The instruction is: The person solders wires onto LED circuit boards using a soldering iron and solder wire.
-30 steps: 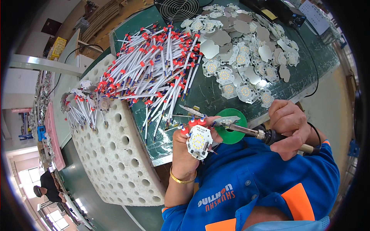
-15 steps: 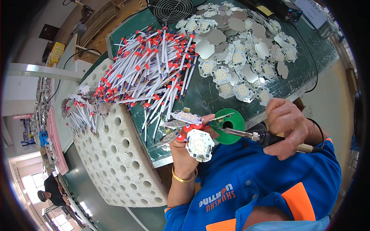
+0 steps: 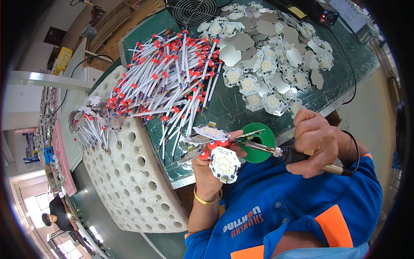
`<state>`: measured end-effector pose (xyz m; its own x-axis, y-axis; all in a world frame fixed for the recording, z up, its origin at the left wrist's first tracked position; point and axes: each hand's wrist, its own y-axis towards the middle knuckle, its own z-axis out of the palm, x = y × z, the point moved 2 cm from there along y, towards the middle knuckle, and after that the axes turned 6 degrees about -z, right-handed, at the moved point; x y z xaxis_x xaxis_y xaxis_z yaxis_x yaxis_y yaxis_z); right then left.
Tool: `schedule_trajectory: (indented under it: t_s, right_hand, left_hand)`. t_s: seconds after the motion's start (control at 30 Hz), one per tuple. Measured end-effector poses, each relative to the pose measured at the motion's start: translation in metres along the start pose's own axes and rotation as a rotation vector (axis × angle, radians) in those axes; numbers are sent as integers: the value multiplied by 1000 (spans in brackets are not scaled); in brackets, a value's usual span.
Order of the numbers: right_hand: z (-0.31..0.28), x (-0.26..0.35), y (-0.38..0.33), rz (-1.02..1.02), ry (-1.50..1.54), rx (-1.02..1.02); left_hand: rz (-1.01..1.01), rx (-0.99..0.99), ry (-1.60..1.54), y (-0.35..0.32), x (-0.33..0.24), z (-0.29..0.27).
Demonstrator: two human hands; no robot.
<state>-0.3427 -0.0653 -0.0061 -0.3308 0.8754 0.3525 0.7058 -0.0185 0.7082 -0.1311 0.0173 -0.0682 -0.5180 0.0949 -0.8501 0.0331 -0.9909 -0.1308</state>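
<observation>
Wrapped around a bunch of white wire leads with red rings, my left hand (image 3: 208,178) holds several LED boards (image 3: 224,164) fanned out at its top. A soldering iron (image 3: 297,156) is gripped in my right hand (image 3: 315,140). Its metal tip points left and reaches the fingers of my left hand, near the edge of one board. Whether the tip touches a joint is too small to tell. A green solder spool (image 3: 267,133) lies behind the tip, at the table's near edge.
A heap of white wires with red rings (image 3: 172,73) covers the table's middle. Loose LED boards (image 3: 276,64) pile up to its right. A fan (image 3: 192,11) and a soldering station (image 3: 330,17) stand behind. White perforated foam (image 3: 133,181) bears finished-looking bundles (image 3: 97,125) at left.
My right hand and the soldering iron have shifted slightly left, bringing the tip closer to the boards. My left hand has moved a little to the right with its bunch.
</observation>
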Motion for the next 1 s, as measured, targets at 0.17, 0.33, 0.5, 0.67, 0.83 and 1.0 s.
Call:
schedule_trajectory:
  t_s: [0.17, 0.33, 0.5, 0.67, 0.83, 1.0]
  right_hand:
    - [2, -1, 2, -16, -26, 15]
    - [2, -1, 0, -27, -75, 39]
    - [3, -1, 0, -24, -80, 34]
    - [1, -2, 2, 14, -33, 40]
    - [1, -4, 2, 56, -8, -38]
    - [6, -11, -3, 205, 98, -190]
  left_hand:
    - [0, 15, -241, 2, 2, 0]
    - [-29, -9, -137, 1, 2, -2]
    - [-19, -15, -85, 0, 11, -10]
    - [-10, -138, -100, 2, 7, -3]
    - [5, -76, 12, 5, 4, 1]
    - [-23, -86, -32, 6, 1, 0]
